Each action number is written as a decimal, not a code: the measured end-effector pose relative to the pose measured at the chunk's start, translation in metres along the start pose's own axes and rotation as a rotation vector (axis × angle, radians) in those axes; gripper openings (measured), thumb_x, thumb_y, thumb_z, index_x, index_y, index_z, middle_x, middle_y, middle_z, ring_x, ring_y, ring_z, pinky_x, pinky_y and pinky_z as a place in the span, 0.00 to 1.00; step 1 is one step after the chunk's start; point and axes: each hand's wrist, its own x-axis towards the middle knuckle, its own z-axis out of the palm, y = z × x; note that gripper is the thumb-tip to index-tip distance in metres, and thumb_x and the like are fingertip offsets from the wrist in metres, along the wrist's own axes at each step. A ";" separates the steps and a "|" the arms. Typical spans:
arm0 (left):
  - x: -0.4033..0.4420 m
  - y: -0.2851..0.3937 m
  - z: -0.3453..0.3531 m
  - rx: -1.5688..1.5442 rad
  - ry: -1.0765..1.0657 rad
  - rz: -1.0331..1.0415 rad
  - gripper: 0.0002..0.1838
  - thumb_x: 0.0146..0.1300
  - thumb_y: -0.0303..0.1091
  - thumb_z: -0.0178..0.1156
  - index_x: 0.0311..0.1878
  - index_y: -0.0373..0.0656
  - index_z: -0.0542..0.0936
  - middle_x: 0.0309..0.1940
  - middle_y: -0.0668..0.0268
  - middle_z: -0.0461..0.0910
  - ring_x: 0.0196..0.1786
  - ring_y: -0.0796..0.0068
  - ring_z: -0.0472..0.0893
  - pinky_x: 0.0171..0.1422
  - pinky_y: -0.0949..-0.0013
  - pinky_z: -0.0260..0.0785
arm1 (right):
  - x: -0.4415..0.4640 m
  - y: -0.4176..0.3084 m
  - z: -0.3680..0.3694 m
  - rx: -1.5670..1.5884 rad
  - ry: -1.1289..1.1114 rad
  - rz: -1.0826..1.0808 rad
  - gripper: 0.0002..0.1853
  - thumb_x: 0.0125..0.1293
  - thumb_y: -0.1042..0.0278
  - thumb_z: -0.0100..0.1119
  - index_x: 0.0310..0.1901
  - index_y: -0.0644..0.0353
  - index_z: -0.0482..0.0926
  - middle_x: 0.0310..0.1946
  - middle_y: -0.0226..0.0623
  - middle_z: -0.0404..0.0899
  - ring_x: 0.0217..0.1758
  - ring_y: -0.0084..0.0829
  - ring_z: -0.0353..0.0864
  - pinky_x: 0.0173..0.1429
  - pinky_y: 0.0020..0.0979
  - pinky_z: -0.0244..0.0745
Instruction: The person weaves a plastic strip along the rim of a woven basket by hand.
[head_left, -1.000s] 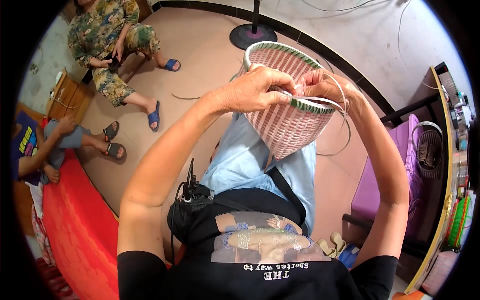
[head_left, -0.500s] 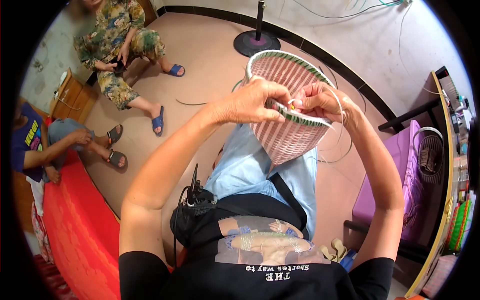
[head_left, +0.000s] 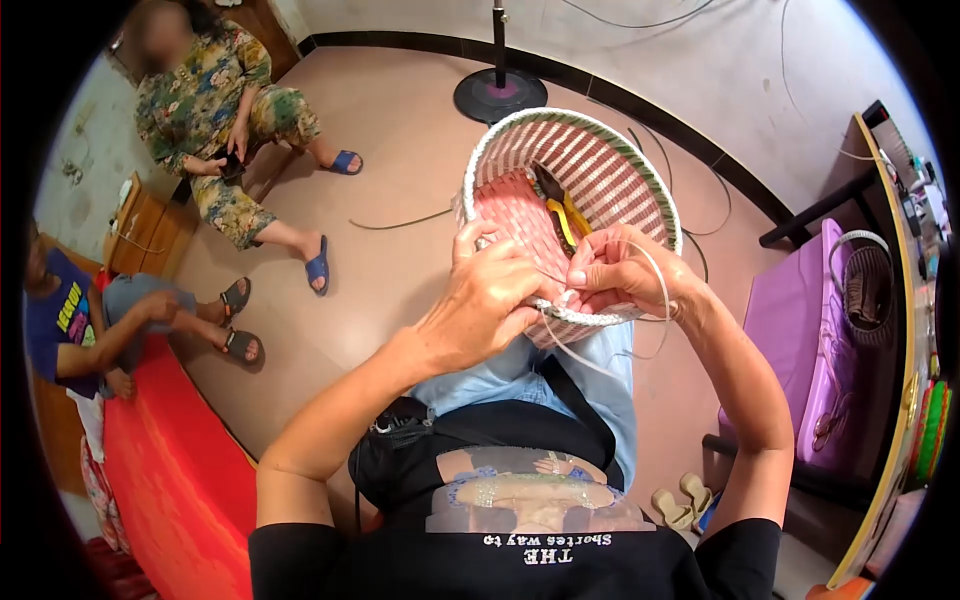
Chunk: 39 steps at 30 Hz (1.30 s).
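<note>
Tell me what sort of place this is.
Probably a room in a home, doubling as a craft spot: a seated person wears blue slippers, and a woven basket holds a yellow-handled tool.

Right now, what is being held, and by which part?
The woven basket, by its near rim, in the left hand; the right hand is at that rim, its exact pinch unclear.
</note>
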 end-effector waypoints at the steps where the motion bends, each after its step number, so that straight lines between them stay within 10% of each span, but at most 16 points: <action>1: -0.001 -0.001 0.000 0.024 -0.014 -0.001 0.09 0.49 0.27 0.65 0.36 0.47 0.81 0.31 0.69 0.80 0.46 0.68 0.76 0.71 0.51 0.48 | -0.001 0.001 0.001 -0.003 -0.007 -0.007 0.04 0.64 0.75 0.64 0.36 0.65 0.80 0.31 0.39 0.84 0.32 0.27 0.86 0.40 0.25 0.85; 39: -0.003 -0.018 0.003 -0.001 -0.103 0.013 0.14 0.47 0.27 0.65 0.40 0.45 0.80 0.32 0.68 0.76 0.45 0.67 0.75 0.68 0.53 0.48 | 0.015 -0.006 0.007 -0.114 -0.035 0.022 0.03 0.62 0.80 0.62 0.37 0.68 0.79 0.31 0.40 0.84 0.32 0.23 0.84 0.35 0.21 0.81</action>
